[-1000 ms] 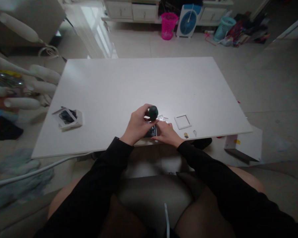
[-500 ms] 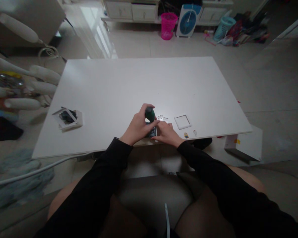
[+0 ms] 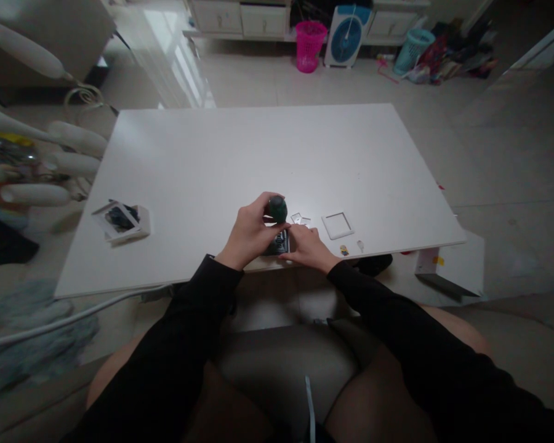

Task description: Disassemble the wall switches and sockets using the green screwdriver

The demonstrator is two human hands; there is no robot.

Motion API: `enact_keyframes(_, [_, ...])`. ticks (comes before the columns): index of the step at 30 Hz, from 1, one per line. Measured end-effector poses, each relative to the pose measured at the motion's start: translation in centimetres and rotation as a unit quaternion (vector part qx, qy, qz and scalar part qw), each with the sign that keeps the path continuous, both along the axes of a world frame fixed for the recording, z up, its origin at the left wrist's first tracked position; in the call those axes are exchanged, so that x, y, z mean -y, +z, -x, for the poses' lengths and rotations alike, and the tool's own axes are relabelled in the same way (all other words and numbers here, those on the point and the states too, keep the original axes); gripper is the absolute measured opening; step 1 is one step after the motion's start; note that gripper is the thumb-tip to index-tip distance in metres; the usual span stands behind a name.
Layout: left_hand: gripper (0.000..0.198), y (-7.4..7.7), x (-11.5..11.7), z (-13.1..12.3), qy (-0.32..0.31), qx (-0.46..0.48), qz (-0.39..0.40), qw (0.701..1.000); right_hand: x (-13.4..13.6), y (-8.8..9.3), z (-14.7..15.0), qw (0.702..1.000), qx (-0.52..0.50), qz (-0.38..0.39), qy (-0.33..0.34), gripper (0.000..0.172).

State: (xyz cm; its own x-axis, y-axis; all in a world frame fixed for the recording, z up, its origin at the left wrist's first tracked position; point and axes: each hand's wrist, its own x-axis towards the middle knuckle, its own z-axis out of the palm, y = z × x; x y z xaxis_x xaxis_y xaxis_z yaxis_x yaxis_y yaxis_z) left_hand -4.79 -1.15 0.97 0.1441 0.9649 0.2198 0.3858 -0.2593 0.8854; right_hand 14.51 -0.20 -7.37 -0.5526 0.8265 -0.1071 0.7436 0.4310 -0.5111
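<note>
My left hand (image 3: pixel 250 229) is closed around the dark green handle of a screwdriver (image 3: pixel 278 210), which stands nearly upright. Its tip is hidden behind my fingers. Below it, at the near edge of the table, lies a small square device (image 3: pixel 281 243), dark inside with a pale rim; its exact kind is unclear. My right hand (image 3: pixel 307 245) grips the right side of this device, thumb near and fingers far. Just beyond those fingers are small white-and-clear pieces (image 3: pixel 300 219). A white square frame (image 3: pixel 337 226) lies to the right.
Near the table's front edge lie a small yellow figure (image 3: pixel 344 250) and a small pale piece (image 3: pixel 361 245). A white open box (image 3: pixel 122 221) with dark contents stands at the left of the white table (image 3: pixel 240 147). A white cable (image 3: pixel 78 318) runs below the table's left front.
The whole view has shifted slightly. My left hand has turned a little on the screwdriver handle, and more of the dark device shows beneath it. My right hand keeps its grip.
</note>
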Motion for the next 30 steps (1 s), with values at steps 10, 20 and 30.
enact_keyframes(10, [0.028, -0.7, 0.1, -0.7, -0.046, 0.002, -0.002, 0.999, 0.0, -0.3, -0.1, 1.000, -0.002, -0.002, 0.003, 0.075])
enact_keyframes(20, [0.023, -0.3, 0.1, -1.0, 0.024, -0.032, -0.035, 0.999, -0.1, -0.1, 0.1, 1.000, 0.001, 0.009, -0.005, 0.074])
enact_keyframes(30, [0.042, 0.6, 0.2, -0.3, -0.065, 0.006, 0.021, 0.998, -0.1, 0.1, 0.0, 1.000, 0.004, 0.002, 0.006, 0.076])
